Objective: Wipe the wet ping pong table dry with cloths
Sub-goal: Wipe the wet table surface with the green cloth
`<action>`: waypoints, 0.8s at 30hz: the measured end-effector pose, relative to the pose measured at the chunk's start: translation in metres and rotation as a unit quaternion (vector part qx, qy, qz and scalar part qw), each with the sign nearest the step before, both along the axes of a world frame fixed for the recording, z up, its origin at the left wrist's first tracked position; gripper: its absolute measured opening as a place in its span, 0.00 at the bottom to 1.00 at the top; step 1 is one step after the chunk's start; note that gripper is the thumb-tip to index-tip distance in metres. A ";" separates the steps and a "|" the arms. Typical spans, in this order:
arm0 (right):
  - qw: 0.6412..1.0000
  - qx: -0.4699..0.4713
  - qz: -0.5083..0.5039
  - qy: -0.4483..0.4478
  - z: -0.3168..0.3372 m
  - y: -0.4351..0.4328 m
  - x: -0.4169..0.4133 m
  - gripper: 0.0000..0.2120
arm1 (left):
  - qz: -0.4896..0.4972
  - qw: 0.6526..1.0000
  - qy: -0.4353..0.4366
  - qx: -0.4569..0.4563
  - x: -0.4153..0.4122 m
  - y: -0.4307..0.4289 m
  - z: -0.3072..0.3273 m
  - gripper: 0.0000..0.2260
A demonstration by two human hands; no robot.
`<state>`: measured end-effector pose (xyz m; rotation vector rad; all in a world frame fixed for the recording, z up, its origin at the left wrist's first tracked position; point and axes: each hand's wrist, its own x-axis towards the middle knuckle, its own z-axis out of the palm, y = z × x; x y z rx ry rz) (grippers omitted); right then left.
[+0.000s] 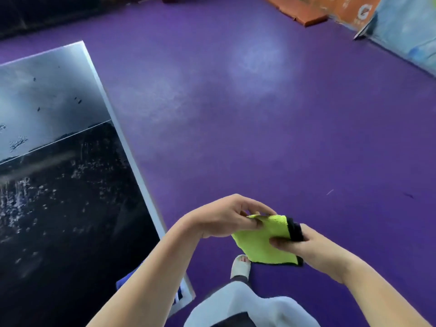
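The dark ping pong table [70,208] fills the left side, its surface speckled with water drops and streaks, a thin white line crossing it. I hold a folded lime-green cloth [262,241] with a black edge over the purple floor, to the right of the table. My left hand [224,218] pinches its upper left corner. My right hand [306,246] grips its right side by the black edge. A blue cloth [126,280] peeks out beneath my left forearm at the table's near corner.
Purple floor [259,114] spreads to the right of the table. Orange boards [313,10] and a pale blue barrier [405,31] stand at the far right. My foot in a white slipper [240,265] is below the cloth.
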<state>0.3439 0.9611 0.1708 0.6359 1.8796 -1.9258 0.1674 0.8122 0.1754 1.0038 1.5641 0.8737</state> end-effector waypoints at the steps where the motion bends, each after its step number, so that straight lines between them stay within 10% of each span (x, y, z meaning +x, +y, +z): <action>1: 1.000 -0.002 -0.022 -0.006 0.003 0.012 -0.013 0.11 | 0.025 1.000 -0.012 0.006 -0.014 0.013 -0.002 0.15; 9: 0.987 0.022 -0.149 0.052 -0.001 0.082 -0.121 0.10 | 0.291 0.954 -0.042 0.049 -0.104 0.073 -0.009 0.12; 16: 0.990 -0.014 -0.141 0.014 -0.054 0.129 -0.268 0.07 | 0.627 0.770 -0.059 -0.096 -0.185 0.023 -0.057 0.13; 24: 0.989 -0.034 0.145 0.009 -0.067 0.132 -0.439 0.08 | 0.785 0.578 -0.085 -0.207 -0.191 0.002 -0.039 0.18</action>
